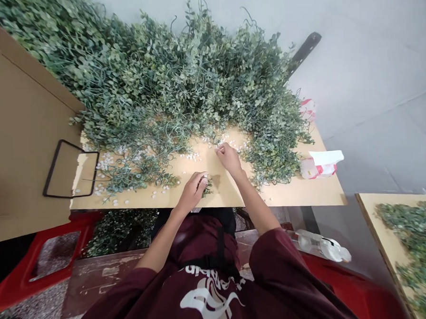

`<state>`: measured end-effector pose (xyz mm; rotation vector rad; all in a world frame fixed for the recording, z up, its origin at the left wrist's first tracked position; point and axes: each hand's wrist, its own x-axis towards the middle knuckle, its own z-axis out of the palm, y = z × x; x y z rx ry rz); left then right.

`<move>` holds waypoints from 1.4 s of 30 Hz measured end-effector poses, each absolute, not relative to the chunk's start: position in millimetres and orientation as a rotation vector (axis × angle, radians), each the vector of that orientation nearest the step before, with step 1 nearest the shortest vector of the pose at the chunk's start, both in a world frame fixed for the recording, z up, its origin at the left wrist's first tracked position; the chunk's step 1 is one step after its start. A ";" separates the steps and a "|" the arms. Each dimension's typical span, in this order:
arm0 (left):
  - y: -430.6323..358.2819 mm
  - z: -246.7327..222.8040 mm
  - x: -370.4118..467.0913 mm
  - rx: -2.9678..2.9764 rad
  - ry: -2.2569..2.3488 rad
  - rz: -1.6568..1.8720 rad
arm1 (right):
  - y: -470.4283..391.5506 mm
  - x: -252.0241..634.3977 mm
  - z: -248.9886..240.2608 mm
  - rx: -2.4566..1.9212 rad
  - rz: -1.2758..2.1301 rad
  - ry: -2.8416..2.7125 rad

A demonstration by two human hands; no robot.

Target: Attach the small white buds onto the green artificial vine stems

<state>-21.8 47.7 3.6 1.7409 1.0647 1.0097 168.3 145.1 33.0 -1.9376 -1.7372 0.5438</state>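
Sprig [208, 187] in our left hand [194, 191]: its leaves show beside and below the curled fingers, near the front edge of the table [307, 195], and the grip is closed around it. A small pale fleck shows at those fingertips, too small for us to name. Our right hand [228, 158] is farther forward, thumb and fingers drawn together near the loose white pieces [192, 156] — whether one is pinched there, we can't make out.

We read this as a picking step: one hand keeps the sprig steady as the other works among the pieces. The next move, we judge, calls for a fine fingertip pinch on a single piece and a steady stem — the left grip firm enough to stop it twisting, light enough to spare the leaves. Beyond both hands, the heaped foliage [194, 75] crowds the table's far side, its loose stems reaching close to the working spot.
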 end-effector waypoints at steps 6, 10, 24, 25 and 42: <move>48.5 -3.8 -22.4 1.847 1.161 1.161 | 158.8 161.8 36.6 -2.176 0.378 -1.879; 34.7 -9.3 -25.7 2.091 1.215 1.352 | 153.3 165.7 39.0 -2.218 0.324 -1.930; 10.5 -6.5 -31.7 2.384 1.015 0.784 | 138.7 205.1 39.9 -2.126 0.415 -2.028; 10.8 -6.0 -32.7 2.380 1.008 0.757 | 137.2 204.9 41.5 -2.131 0.412 -2.023; 24.3 -4.4 -37.1 2.309 0.863 0.695 | 48.3 183.6 30.3 -1.220 1.490 -1.159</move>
